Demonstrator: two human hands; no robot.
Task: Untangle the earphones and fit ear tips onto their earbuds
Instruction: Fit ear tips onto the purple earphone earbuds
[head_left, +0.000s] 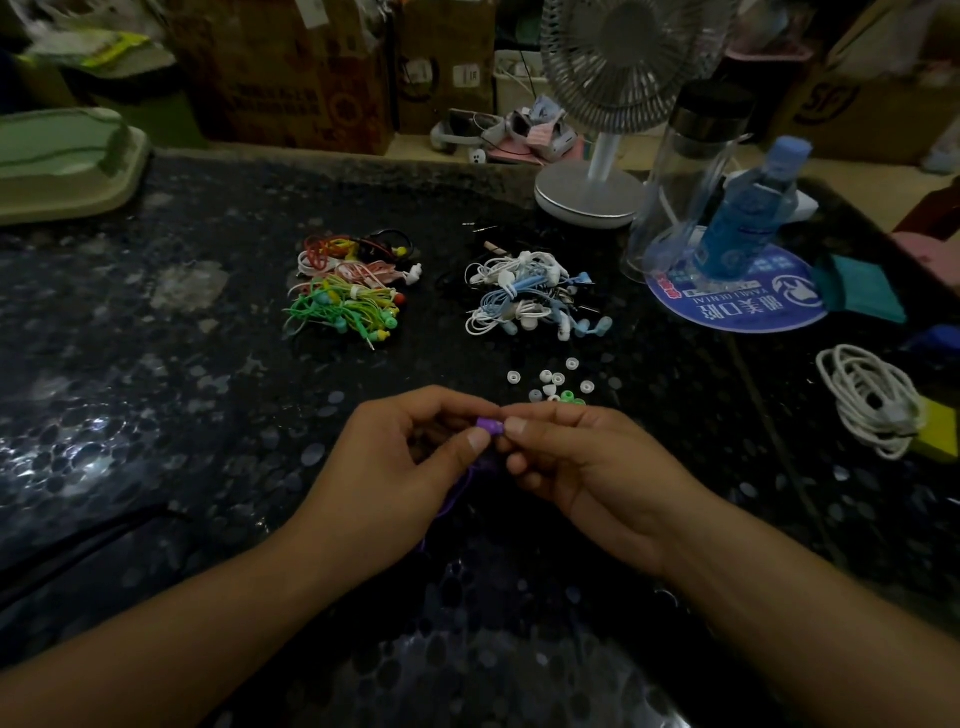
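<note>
**Purple earbud pinched between both hands, loose tips just beyond**

Head view: the left hand (400, 467) and the right hand (576, 462) meet at the near middle of the dark speckled stone table (156, 364). Between their fingertips sits a small purple earbud (490, 427), its short barrel lying roughly left to right. The left thumb and forefinger pinch its left end; the right thumb and forefinger close narrowly on its right end. Whether a tip is already on that end I cannot tell, since the fingers hide it. A thin purple cable (457, 493) drops from the earbud towards the body, under the left palm.

The scattered white and green silicone ear tips (558, 387) lie just beyond the right hand's knuckles, away from the body, so the right hand is the nearer one for reaching a tip. The left would likely keep the earbud steady, open end facing right.

Further back lie two piles: a tangled bundle of green, yellow and red earphones (348, 291) to the left, and a bundle of white and pale blue earphones (535, 296) to the right.
</note>
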